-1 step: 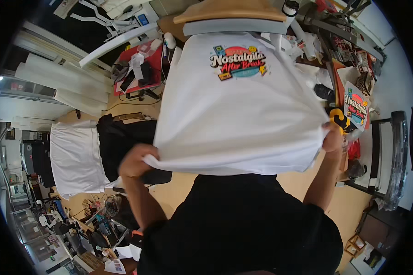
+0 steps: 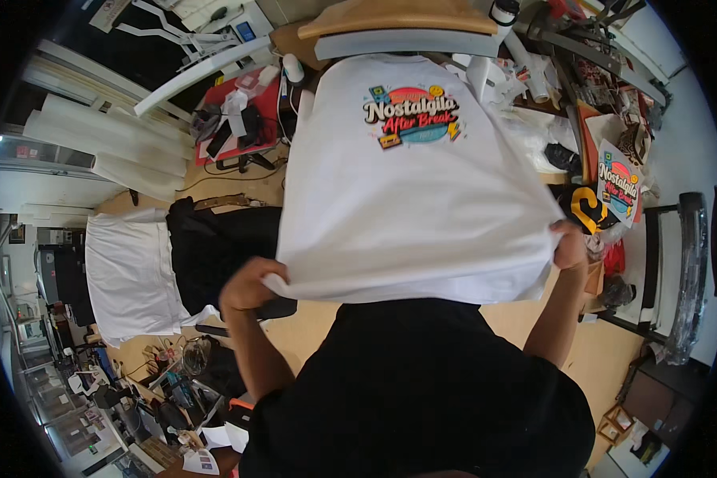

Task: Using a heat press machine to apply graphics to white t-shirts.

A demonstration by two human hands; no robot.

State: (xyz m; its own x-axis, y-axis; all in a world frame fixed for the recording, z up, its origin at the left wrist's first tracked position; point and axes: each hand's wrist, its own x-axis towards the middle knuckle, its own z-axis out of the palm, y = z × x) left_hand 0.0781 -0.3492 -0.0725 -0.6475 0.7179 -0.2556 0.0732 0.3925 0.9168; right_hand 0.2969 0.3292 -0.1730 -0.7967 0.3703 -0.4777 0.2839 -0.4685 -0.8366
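A white T-shirt [image 2: 390, 215] is spread out in front of me, its colourful printed picture [image 2: 412, 117] near the far end. That far end lies at the padded wooden-edged board of a press-like machine [image 2: 398, 41]. My left hand [image 2: 251, 284] is closed on the shirt's near left corner, pinching the hem. At the near right side my right hand [image 2: 570, 245] grips the other corner, fingers wrapped over the cloth. Between the two hands the near hem is held up and sags in soft folds. What supports the shirt underneath is hidden.
A red-topped stand [image 2: 239, 119] with small items is at the left. White cloth [image 2: 131, 271] and black cloth [image 2: 223, 247] lie lower down. At the right are a printed sheet [image 2: 618, 183], a black and yellow item [image 2: 588, 209] and clutter. Cables cross the floor.
My left hand has shifted right and a little nearer me with its corner. My right hand has moved slightly left and nearer. The near part of the shirt is a bit narrower.
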